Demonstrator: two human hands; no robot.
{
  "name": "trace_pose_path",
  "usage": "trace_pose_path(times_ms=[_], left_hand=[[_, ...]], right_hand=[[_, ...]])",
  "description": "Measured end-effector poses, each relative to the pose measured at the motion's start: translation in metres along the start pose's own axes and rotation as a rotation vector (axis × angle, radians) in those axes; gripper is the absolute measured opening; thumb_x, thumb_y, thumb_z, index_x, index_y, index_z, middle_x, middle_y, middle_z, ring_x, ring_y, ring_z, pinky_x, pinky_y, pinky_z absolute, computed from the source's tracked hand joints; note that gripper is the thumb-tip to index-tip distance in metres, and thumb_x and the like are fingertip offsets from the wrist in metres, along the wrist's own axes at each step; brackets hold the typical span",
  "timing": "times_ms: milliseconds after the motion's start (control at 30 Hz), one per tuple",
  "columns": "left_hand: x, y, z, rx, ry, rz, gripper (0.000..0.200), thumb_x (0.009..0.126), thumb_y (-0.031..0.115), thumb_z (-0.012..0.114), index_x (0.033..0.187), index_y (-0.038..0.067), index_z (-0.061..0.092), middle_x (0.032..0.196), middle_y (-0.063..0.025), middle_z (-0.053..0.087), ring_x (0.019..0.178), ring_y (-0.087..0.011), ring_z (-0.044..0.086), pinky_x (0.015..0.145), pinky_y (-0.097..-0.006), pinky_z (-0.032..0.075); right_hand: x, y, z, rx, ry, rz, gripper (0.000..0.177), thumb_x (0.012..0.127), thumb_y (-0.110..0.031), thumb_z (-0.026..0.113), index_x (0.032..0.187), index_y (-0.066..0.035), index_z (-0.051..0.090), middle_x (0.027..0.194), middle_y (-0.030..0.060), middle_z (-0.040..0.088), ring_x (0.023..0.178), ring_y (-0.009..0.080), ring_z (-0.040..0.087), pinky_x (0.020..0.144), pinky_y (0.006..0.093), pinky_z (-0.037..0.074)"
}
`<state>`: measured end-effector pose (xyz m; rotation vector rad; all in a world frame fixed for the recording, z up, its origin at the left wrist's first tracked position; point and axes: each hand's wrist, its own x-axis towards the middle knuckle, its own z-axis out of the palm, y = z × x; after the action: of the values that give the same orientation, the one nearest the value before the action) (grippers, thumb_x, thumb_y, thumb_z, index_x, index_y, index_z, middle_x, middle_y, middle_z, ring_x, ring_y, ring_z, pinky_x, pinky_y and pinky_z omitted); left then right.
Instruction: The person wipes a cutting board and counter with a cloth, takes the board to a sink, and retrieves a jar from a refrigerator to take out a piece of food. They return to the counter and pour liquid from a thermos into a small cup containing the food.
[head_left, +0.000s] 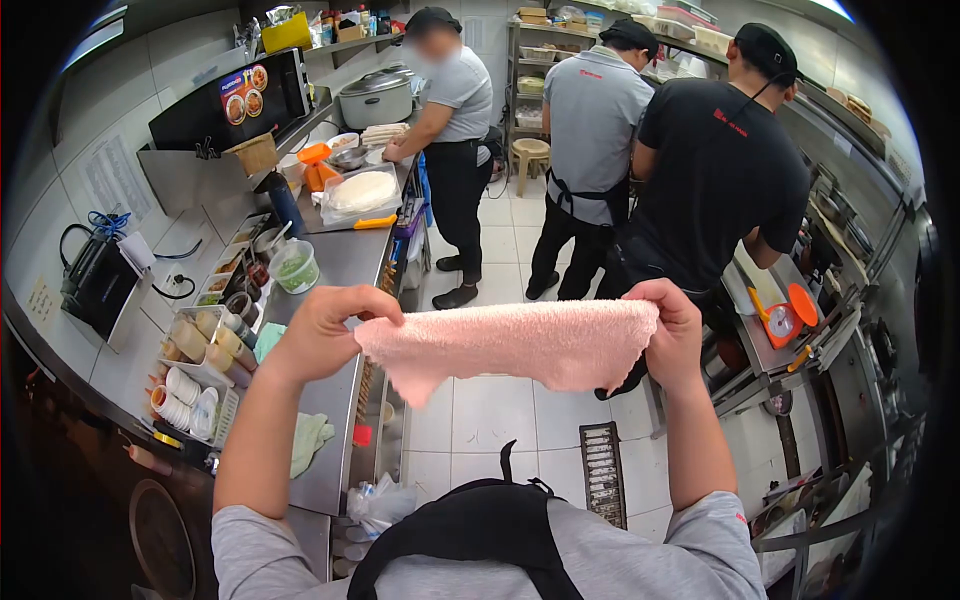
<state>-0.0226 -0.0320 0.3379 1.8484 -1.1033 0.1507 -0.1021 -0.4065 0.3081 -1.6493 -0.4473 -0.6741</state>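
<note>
A pink terry cloth [505, 345] is stretched between my two hands, in front of my chest and above the tiled floor. My left hand [335, 335] pinches its left corner between thumb and fingers. At the other end, my right hand [668, 335] grips the right corner. The cloth's upper edge runs nearly straight, and its lower edge hangs loose and uneven. It touches nothing but my hands.
Along the left runs a steel counter [345, 265] with a tub of chopped greens [294, 267], sauce bottles [215, 345] and a green cloth [311, 442]. Three co-workers stand ahead. An orange scale [782, 322] sits on the right. A drain grate [603, 475] lies in the floor.
</note>
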Motion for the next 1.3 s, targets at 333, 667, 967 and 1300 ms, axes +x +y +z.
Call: trace_pose_path(times_ms=[333, 667, 967, 1300], left_hand=[[0.003, 0.03, -0.017, 0.144, -0.097, 0.117, 0.025, 0.067, -0.012, 0.058, 0.08, 0.005, 0.071, 0.081, -0.0083, 0.068, 0.075, -0.0194, 0.064, 0.066, -0.0279, 0.049], [-0.032, -0.058, 0.029, -0.303, -0.007, -0.5, 0.008, 0.088, 0.006, 0.052, 0.095, 0.005, 0.056, 0.08, 0.0014, 0.054, 0.067, -0.006, 0.05, 0.059, -0.0234, 0.041], [-0.058, -0.031, 0.103, -0.323, 0.178, -0.326, 0.044, 0.086, 0.019, 0.066, 0.126, 0.007, 0.051, 0.107, -0.0079, 0.056, 0.088, -0.0197, 0.06, 0.08, -0.0316, 0.049], [-0.116, -0.052, 0.081, -0.385, -0.141, -0.476, 0.03, 0.092, 0.029, 0.065, 0.102, 0.007, 0.048, 0.087, -0.0028, 0.058, 0.082, -0.0117, 0.055, 0.075, -0.0297, 0.045]], right_hand=[[0.009, 0.012, -0.018, 0.458, -0.231, 0.162, 0.013, 0.095, 0.004, 0.046, 0.097, -0.005, 0.055, 0.088, 0.0019, 0.058, 0.079, 0.0066, 0.056, 0.069, 0.0206, 0.044], [-0.003, 0.061, 0.027, 0.876, -0.183, 0.716, 0.014, 0.095, -0.011, 0.043, 0.099, -0.005, 0.055, 0.094, 0.0063, 0.058, 0.086, 0.016, 0.059, 0.075, 0.0293, 0.049], [-0.068, 0.065, 0.131, 0.345, -0.649, 0.642, 0.029, 0.09, -0.012, 0.067, 0.113, -0.004, 0.051, 0.098, 0.0001, 0.058, 0.086, 0.004, 0.054, 0.07, 0.0205, 0.044], [-0.065, 0.065, 0.16, 0.237, -0.642, 0.376, 0.024, 0.097, -0.004, 0.052, 0.12, -0.001, 0.051, 0.107, 0.0054, 0.059, 0.092, 0.0091, 0.057, 0.077, 0.024, 0.048]])
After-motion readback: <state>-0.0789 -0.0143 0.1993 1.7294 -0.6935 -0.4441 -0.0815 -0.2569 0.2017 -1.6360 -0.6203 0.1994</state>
